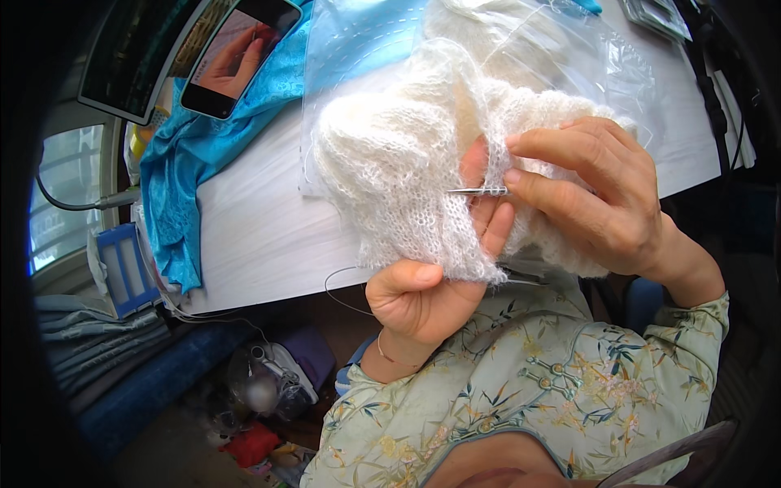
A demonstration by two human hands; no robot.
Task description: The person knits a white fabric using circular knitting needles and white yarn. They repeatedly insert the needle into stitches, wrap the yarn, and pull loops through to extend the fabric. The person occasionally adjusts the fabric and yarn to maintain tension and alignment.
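A fuzzy white knitted piece (396, 158) is bunched over the front of the table, held up between both hands. My left hand (427, 299) cups it from below, thumb on the near side and fingers behind the fabric. A metal knitting needle (467, 191) carries several stitches, its tip pointing left. My right hand (601, 195) pinches the fabric edge at the needle's right end with thumb and forefinger. Beneath the lower corner of the knitting, another thin metal needle (525, 280) shows in part. A thin dark cable (329, 283) loops out left of my left hand.
Under the knitting lies a clear plastic bag (323, 79) holding more white fluffy material (518, 30). A smartphone (241, 58) rests on turquoise patterned cloth (177, 195) at the left, beside a dark-screened tablet (137, 55). The pale table (256, 244) ends just before my body.
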